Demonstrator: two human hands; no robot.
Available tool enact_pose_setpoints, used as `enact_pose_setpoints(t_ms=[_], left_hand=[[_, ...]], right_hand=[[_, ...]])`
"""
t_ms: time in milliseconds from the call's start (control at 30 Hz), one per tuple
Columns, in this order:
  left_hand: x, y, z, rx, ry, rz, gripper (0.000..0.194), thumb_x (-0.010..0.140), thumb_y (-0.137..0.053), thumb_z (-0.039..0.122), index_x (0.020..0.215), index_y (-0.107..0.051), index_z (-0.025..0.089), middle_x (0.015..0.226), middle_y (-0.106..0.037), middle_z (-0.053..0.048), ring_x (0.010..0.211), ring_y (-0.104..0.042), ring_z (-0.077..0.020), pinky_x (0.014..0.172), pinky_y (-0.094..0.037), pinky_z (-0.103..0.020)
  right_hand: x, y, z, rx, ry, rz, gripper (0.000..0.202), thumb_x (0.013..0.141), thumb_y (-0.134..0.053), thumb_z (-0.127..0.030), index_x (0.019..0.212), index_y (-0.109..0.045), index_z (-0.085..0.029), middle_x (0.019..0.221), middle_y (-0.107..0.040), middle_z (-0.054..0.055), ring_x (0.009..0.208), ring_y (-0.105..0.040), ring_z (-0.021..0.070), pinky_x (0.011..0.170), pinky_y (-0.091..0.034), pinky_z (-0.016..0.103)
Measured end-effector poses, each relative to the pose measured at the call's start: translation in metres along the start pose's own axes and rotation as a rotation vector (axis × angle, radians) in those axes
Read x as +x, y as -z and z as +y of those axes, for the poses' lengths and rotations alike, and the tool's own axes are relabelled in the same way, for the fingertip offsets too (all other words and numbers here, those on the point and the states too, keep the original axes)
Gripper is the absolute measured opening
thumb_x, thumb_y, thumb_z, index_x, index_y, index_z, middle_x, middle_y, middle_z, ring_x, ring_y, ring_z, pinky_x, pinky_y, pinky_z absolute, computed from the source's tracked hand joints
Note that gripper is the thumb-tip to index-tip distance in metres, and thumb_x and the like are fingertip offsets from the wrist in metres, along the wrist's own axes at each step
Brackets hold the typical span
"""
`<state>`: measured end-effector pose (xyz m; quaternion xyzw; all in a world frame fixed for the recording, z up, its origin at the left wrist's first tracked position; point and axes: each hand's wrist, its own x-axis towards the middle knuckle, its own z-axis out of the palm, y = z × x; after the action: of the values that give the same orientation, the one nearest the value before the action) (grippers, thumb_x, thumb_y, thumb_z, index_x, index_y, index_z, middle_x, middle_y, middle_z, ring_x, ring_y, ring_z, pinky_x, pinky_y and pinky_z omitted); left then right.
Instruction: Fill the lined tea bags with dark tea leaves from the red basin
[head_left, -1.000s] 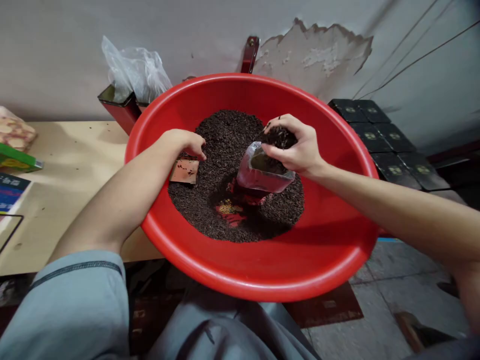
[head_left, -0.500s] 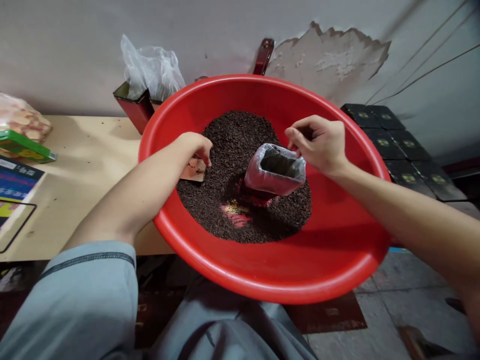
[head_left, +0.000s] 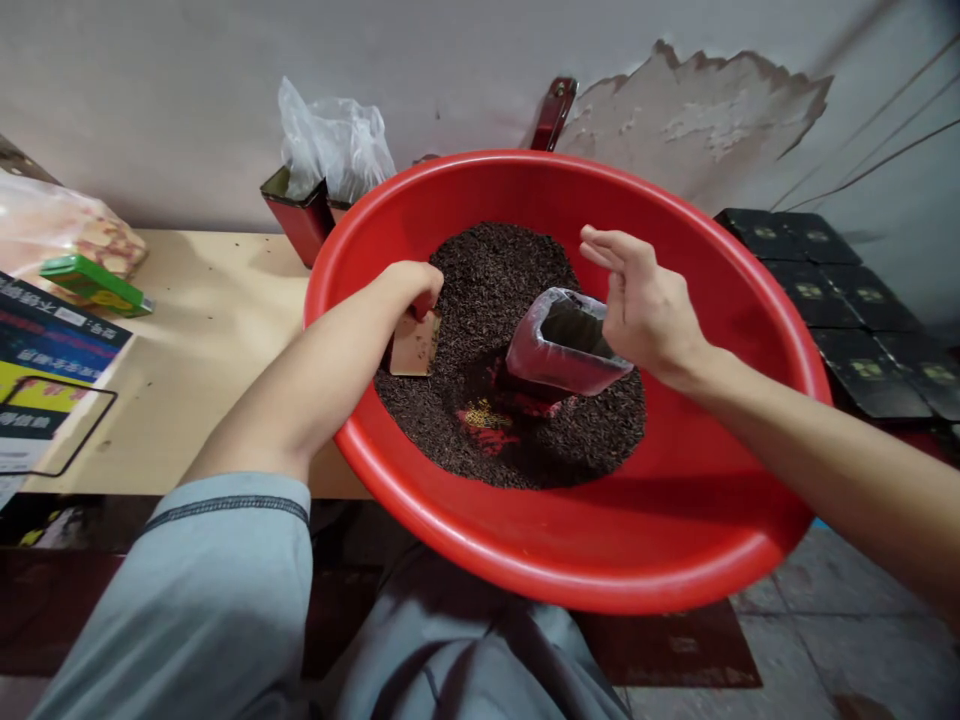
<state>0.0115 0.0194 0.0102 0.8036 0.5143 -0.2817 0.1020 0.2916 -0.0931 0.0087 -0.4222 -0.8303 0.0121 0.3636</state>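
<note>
A big red basin (head_left: pixel 570 590) holds a heap of dark loose leaves (head_left: pixel 502 255), like black tea. Amid the leaves stands a tin box (head_left: pixel 562 374) with a clear plastic liner folded over its rim, its mouth facing up. At the heap's left side, my left hand (head_left: pixel 421 287) has its fingers curled on the edge of a flat, tan rectangular piece (head_left: pixel 414 345) dotted with leaf bits. My right hand (head_left: pixel 649 300) is beside the box's right rim, fingers stretched out and palm turned toward the box. Nothing shows in it. Red and gold print (head_left: pixel 486 420) shows through the leaves before the box.
Behind the basin's left rim, a red tin (head_left: pixel 300 222) has a clear plastic bag (head_left: pixel 334 145) poking out. A green box (head_left: pixel 96 285), a filled bag (head_left: pixel 112 240) and a printed sheet (head_left: pixel 52 350) lie on the wooden table (head_left: pixel 217 340). Several black tins (head_left: pixel 870 290) stand right.
My right hand's fingers have gone from bent together to stretched out beside the box. The tan piece in my left hand shows more of its face. The whole view has shifted left.
</note>
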Motion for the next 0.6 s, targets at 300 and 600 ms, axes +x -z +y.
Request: enact_pose_setpoints(t_ms=[300,600], left_hand=[[-0.034,0.037,-0.003,-0.207,-0.143,0.396,0.053,0.077,-0.072,0.024,0.130,-0.075,0.027,0.120,-0.077,-0.006,0.122,-0.063,-0.0306,0.096,-0.047,-0.034],[-0.017,0.021,0.000,-0.077,-0.063,0.380,0.059,0.078,-0.076,0.027,0.137,-0.072,0.024,0.126,-0.074,-0.014,0.122,-0.065,-0.0410,0.100,-0.051,-0.047]], right_hand=[[-0.013,-0.019,-0.033,0.029,0.201,-0.024,0.053,0.098,-0.057,-0.021,0.146,-0.054,-0.042,0.161,-0.049,0.004,0.148,-0.048,0.0378,0.125,-0.032,0.072],[-0.051,-0.134,-0.055,-0.007,0.174,-0.717,0.055,0.093,-0.058,-0.015,0.148,-0.058,-0.013,0.171,-0.029,0.026,0.154,-0.039,0.0459,0.117,-0.039,0.070]])
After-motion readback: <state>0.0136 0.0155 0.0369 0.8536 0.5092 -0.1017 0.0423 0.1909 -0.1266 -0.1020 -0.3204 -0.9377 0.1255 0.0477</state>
